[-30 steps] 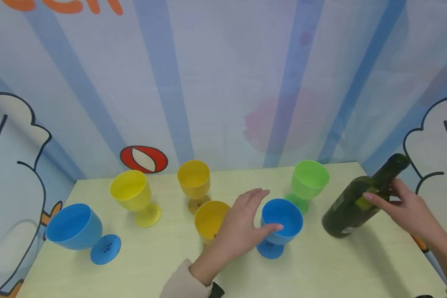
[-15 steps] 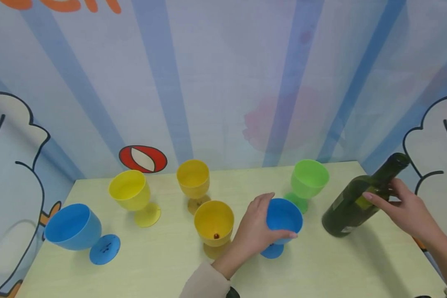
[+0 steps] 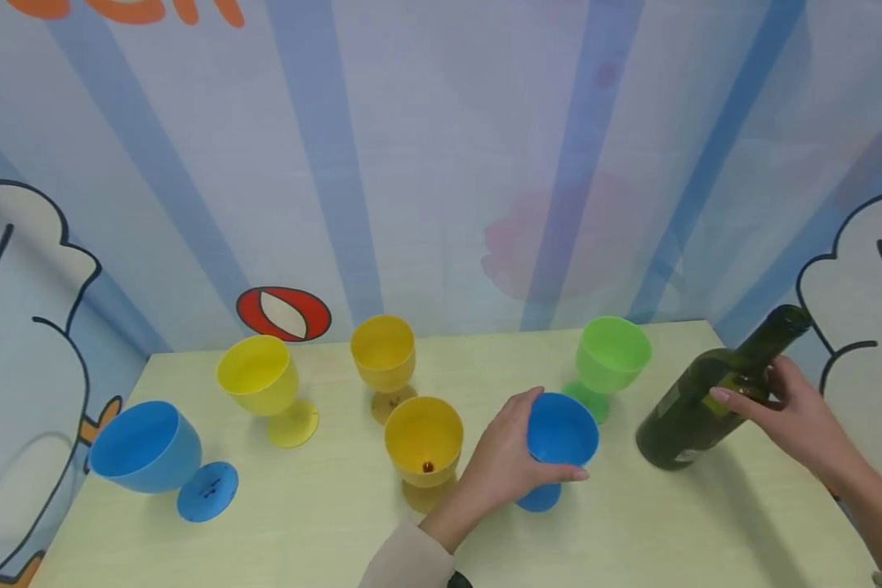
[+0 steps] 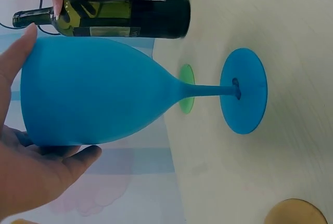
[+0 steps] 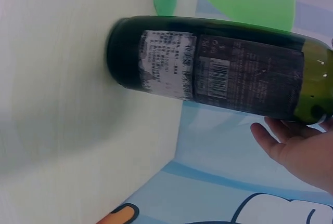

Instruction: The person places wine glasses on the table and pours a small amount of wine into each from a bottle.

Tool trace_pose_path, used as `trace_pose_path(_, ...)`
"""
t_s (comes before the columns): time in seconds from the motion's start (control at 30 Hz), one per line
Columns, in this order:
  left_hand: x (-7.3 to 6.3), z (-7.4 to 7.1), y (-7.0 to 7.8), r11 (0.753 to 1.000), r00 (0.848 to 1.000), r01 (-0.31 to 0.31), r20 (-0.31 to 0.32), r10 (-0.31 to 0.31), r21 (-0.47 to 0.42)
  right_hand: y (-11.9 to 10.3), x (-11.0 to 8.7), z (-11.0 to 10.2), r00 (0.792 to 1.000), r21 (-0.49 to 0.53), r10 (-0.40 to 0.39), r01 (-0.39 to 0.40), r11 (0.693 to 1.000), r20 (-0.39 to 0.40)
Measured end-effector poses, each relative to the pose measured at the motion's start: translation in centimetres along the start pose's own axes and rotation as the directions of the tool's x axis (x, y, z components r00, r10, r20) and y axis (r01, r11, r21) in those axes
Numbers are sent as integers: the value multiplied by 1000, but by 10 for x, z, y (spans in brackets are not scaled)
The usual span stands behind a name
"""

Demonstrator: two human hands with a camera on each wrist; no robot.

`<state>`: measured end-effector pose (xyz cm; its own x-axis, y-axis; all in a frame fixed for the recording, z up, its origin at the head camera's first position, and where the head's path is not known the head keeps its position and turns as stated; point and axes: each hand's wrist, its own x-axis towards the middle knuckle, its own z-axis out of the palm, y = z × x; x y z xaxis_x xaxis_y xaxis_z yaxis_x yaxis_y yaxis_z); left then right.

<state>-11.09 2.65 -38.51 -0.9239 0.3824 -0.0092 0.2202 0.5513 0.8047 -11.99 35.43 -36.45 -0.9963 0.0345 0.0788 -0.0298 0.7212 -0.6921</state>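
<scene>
My left hand [image 3: 501, 459] is around the bowl of a blue plastic goblet [image 3: 564, 431] near its rim, thumb on the near side and fingers on the far side. In the left wrist view the goblet's stem and round foot [image 4: 244, 91] show, with the foot at the tabletop. Off to the right, my right hand [image 3: 804, 416] holds a dark green glass wine bottle [image 3: 694, 408] around its shoulder, just under the neck. The bottle's base meets the table. A printed label with a barcode [image 5: 213, 76] faces the right wrist camera.
Behind the blue goblet stands a green goblet [image 3: 612, 355]. Two orange-yellow goblets [image 3: 384, 355] are left of the left hand, the nearer one [image 3: 420, 433] with a small dark red spot inside. Farther left are a yellow goblet [image 3: 260, 380] and another blue goblet [image 3: 147, 449]. A printed backdrop [image 3: 441, 163] rises behind the table.
My left hand has moved right, from over the nearer orange-yellow goblet onto the blue goblet's bowl, uncovering the orange-yellow one. The right hand and the bottle have stayed in place.
</scene>
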Motion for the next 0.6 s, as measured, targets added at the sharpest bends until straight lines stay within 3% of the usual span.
trace_pose_path(0.3, 1, -1, 2, 999, 999, 42, 7, -42, 1, 9, 6, 0, 998, 56, 37, -41, 998, 58)
trace_pose_path(0.6, 2, -2, 3, 999, 999, 50, 12, -51, 14, 12, 7, 8, 1000, 118, -1, 1, 993, 3)
